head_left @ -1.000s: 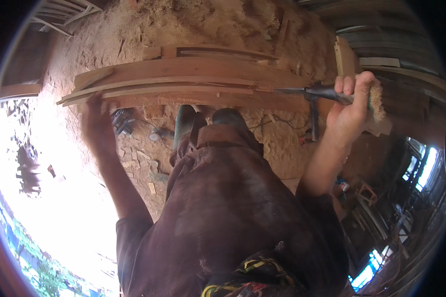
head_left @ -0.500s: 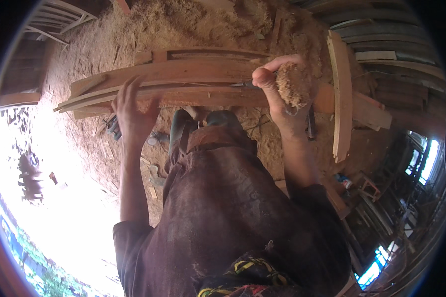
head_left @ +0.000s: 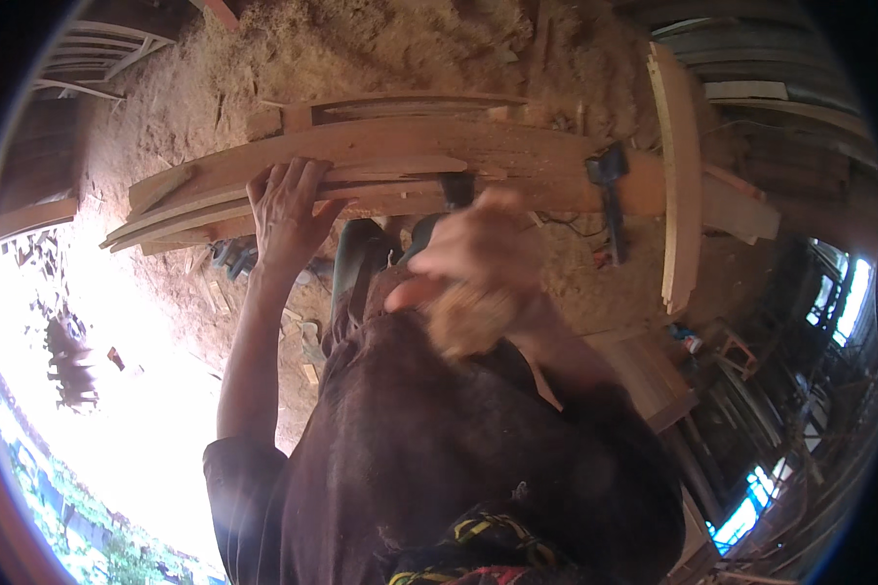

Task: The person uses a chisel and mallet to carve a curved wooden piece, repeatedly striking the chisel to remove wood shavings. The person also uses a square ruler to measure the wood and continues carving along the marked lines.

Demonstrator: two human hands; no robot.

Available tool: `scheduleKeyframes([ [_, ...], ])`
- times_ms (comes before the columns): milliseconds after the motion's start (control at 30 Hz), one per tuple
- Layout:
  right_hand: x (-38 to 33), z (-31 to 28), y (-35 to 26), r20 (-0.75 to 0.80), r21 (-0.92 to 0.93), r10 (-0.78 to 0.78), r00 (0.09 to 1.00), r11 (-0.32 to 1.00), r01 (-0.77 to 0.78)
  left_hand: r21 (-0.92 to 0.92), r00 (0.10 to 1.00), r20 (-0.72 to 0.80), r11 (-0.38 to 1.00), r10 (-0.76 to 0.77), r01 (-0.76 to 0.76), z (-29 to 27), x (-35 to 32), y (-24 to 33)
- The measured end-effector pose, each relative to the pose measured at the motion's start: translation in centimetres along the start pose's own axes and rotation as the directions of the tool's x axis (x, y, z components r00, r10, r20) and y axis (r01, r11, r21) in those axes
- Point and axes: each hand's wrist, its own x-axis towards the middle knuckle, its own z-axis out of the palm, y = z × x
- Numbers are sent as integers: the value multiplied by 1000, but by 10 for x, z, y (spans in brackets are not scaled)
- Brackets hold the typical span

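My right hand [head_left: 483, 249], blurred by motion, is closed around a chisel with a frayed wooden handle end [head_left: 468, 320]. The chisel's dark, wide blade [head_left: 456, 189] points away from me, over the near edge of the wood. My left hand [head_left: 293, 210] lies on the narrow wooden strips at the left, fingers stretched over them and thumb apart. Under it is a long reddish-brown plank [head_left: 390, 146], lying crosswise before my legs. A dark hammer-like tool [head_left: 610, 190] rests at the plank's right part, its handle toward me.
A pale board [head_left: 680, 185] lies across the plank's right end. Wood shavings and dust [head_left: 361, 44] cover the ground. Metal tools [head_left: 232, 255] lie near my left forearm. Stacked timber [head_left: 780, 68] stands far right, and boards [head_left: 644, 375] lie by my right elbow.
My right hand has swung left and toward me with the chisel, uncovering the dark hammer-like tool. My left hand has shifted slightly right along the strips.
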Motion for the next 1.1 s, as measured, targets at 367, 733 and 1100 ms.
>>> scheduleKeyframes([
  [367,41,-50,52,0,525,336,942,802,-286,-4,1000,29,1000,-13,14,-1,2,-1],
  [733,15,13,9,64,-147,15,998,989,-5,-30,1000,-21,1000,6,-6,-2,1,4],
  [1100,20,24,4,-10,158,-114,993,981,114,14,1000,15,1000,26,-27,-2,3,0],
])
